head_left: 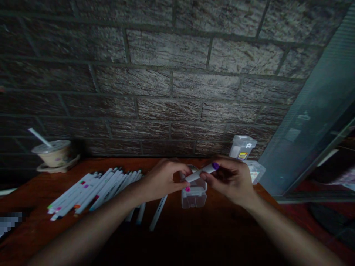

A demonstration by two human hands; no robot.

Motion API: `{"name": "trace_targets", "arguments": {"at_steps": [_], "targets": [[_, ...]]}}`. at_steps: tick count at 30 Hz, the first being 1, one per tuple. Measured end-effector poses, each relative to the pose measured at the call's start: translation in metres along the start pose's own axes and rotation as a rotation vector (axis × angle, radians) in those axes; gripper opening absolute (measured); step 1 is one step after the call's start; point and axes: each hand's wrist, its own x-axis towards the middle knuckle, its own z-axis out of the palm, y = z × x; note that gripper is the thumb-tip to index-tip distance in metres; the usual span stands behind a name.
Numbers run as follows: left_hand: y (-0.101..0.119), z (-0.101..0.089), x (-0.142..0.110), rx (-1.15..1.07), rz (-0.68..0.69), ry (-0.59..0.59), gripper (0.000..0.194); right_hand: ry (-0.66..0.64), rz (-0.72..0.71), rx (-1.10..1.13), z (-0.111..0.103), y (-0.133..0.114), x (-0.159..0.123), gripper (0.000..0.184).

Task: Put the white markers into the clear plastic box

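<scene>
A white marker point(195, 175) with a purple end is held slanted above a clear plastic box point(194, 199). My right hand point(233, 181) is closed on it near the purple end, thumb in front. At the lower end of the marker, the thumb and fingertips of my left hand point(163, 180) pinch it. A pink marker end point(188, 188) shows at the left side of the box, just under my left thumb. The far part of the box is partly covered by my hands and the marker.
Many white markers point(97, 192) lie in a row on the wooden table point(222, 236), partly behind my left forearm. One marker point(158, 213) lies apart. A lidded cup with a straw point(52, 153) stands left. Clear containers point(242, 147) stand back right, before a brick wall point(169, 85).
</scene>
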Motion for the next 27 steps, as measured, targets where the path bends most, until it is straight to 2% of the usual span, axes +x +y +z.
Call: {"name": "trace_targets", "arguments": {"at_steps": [3,7,14,17,19,23,27], "targets": [[0.008,-0.005,-0.002,0.081,0.039,0.058,0.015,-0.117,-0.124,-0.016,0.007,-0.018,0.022,0.008],[0.024,-0.021,-0.005,0.050,0.126,0.053,0.012,-0.200,-0.212,-0.001,0.014,-0.043,0.045,0.009],[0.027,-0.029,-0.007,0.000,0.124,0.066,0.006,-0.241,-0.218,-0.026,0.013,-0.057,0.048,0.009],[0.028,-0.027,-0.007,-0.033,0.079,0.025,0.005,-0.267,-0.134,0.036,0.005,-0.054,0.046,0.009],[0.029,-0.025,-0.007,-0.093,0.048,-0.017,0.007,-0.237,-0.030,0.137,0.001,-0.049,0.047,0.010],[0.031,-0.020,-0.007,-0.315,-0.026,-0.081,0.017,-0.199,0.167,0.358,0.001,-0.036,0.055,0.021],[0.032,-0.012,-0.006,-0.537,-0.109,-0.160,0.019,-0.199,0.251,0.429,0.004,-0.028,0.064,0.031]]}}
